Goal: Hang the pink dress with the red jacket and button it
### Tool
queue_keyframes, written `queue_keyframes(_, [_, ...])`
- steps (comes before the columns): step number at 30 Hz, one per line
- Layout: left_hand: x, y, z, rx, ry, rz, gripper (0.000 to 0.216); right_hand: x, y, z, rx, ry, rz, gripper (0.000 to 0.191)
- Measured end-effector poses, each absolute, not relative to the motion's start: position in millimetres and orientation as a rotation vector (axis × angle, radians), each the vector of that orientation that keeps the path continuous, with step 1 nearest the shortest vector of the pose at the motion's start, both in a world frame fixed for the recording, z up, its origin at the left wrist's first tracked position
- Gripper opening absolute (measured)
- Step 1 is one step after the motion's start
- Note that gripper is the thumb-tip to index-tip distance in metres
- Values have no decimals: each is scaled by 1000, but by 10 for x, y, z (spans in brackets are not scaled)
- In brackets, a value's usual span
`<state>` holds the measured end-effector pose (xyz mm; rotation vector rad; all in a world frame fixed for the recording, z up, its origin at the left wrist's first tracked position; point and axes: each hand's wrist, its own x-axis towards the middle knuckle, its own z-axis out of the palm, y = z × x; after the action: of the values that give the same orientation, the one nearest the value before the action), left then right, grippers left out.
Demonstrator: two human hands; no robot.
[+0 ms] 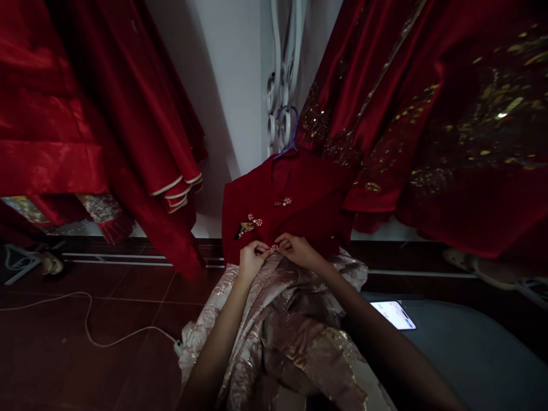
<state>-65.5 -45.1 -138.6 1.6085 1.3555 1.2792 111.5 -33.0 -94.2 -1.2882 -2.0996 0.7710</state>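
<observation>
A red jacket (252,188) on a purple hanger (294,140) hangs in front of me, its lower part over a pinkish patterned cloth with gold trim (265,302). At the jacket's lower front, a small beaded ornament (274,248) shows between my fingertips. From the left, my left hand (252,258) pinches it; my right hand (296,250) pinches it from the other side. Fine detail there is too small to tell. Higher on the jacket sit a pearl flower fastening (283,202) and a gold brooch-like piece with flower beads (250,224).
Red garments (128,103) hang at the left, and gold-sequined red dresses (394,125) at the right. A white scrolled metal stand (278,45) rises behind the hanger. A lit phone (394,315) lies on a grey seat (454,337). A white cable (88,319) crosses the tiled floor.
</observation>
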Motion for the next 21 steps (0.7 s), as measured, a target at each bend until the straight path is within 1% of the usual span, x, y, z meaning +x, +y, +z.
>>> queue_keyframes(5, [-667, -460, -1386, 1618, 1322, 1310, 15, 1075, -345, -976, -1310, -2044, 804, 20])
queue_keyframes(8, [-671, -459, -1387, 1601, 1299, 1316, 17, 1058, -350, -981, -1311, -2051, 795, 19])
queue_keyframes(15, [-642, -451, -1391, 1511, 1242, 1309, 15, 1050, -372, -976, -1291, -2094, 765, 24])
queue_keyframes(18, [-630, -470, -1379, 1459, 1081, 1268, 20, 1012, -407, -986, -1297, -2154, 637, 28])
queue_keyframes(21, [-630, -467, -1345, 1440, 945, 1207, 24, 978, -448, -953, -1349, -2193, 493, 28])
